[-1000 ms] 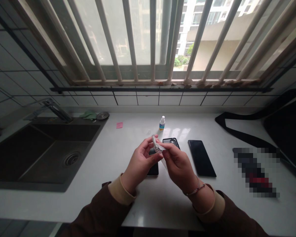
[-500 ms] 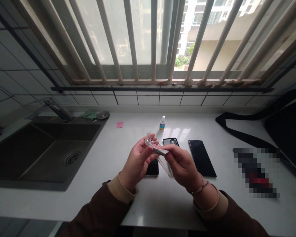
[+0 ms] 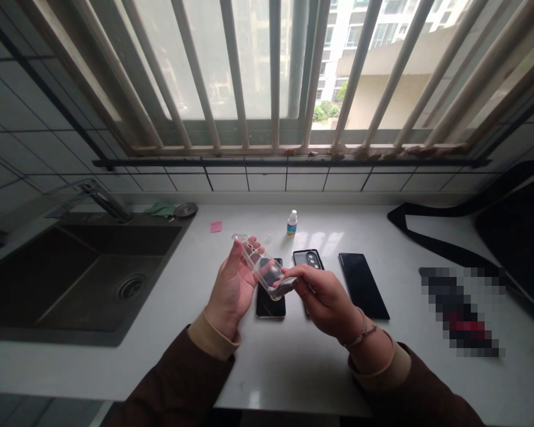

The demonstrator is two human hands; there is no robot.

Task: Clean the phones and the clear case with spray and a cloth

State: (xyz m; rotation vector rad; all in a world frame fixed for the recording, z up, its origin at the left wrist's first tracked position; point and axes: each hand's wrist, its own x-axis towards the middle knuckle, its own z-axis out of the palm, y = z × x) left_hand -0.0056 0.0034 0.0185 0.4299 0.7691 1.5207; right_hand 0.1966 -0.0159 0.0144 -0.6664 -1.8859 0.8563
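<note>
A clear phone case [image 3: 261,268] is tilted above the counter, gripped along its edge by my left hand [image 3: 230,290], thumb on the near side and fingers behind. My right hand [image 3: 328,301] pinches a folded greyish cloth or wipe [image 3: 286,287] against the case's lower right end. Below the case lies a dark phone [image 3: 271,309], partly covered by it. A black phone case [image 3: 299,257] with camera cut-outs rests behind my right hand, which hides part of it. To the right is a larger black flat device [image 3: 365,286].
A small white-capped bottle [image 3: 292,225] stands behind my hands. Left of it lies a pink note [image 3: 216,226]. A sink [image 3: 155,284] with a faucet [image 3: 109,201] is at left. At right are a black strap [image 3: 440,237] and a pixelated dark object [image 3: 460,314].
The case has turned to show its broad face and shifted left with my left hand, whose fingers have spread. The cloth has moved to the case's lower end. More of the phone beneath shows.
</note>
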